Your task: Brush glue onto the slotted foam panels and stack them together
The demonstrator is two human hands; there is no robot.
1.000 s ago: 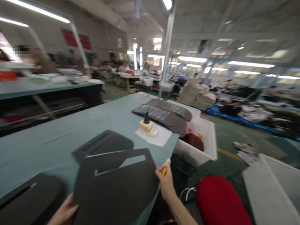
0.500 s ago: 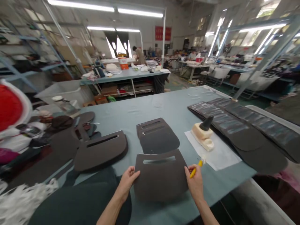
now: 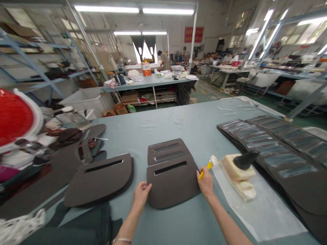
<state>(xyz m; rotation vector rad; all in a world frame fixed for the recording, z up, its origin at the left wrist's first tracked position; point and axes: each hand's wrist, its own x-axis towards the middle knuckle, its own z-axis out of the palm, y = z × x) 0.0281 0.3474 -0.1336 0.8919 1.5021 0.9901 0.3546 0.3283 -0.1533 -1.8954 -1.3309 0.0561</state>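
Note:
A dark brown rounded panel [image 3: 173, 190] with one long slot lies before me, its far edge overlapping more slotted panels [image 3: 166, 147]. My left hand [image 3: 141, 195] pinches its left edge between thumb and fingers. At the right edge, my right hand [image 3: 205, 182] touches the panel while its fingers are closed round a yellow-handled brush [image 3: 209, 164], whose whitish bristle end points up and away. Left of these rests a stack of similar slotted panels [image 3: 102, 180]. To the right, a cream block with a black, cone-shaped top [image 3: 238, 173] stands on a white sheet [image 3: 255, 214].
Long dark pieces with shiny streaks [image 3: 270, 149] are piled along the right side of the blue-green table [image 3: 178, 119]. Dark scraps and cloth [image 3: 61, 163] crowd the left, near a red and white round object [image 3: 15, 117] and a clear jar [image 3: 76, 117]. A person [image 3: 165, 60] stands far back.
Both hands have moved the panel away from me, so it overlaps the panels behind it and lies flatter. The camera view has swung left.

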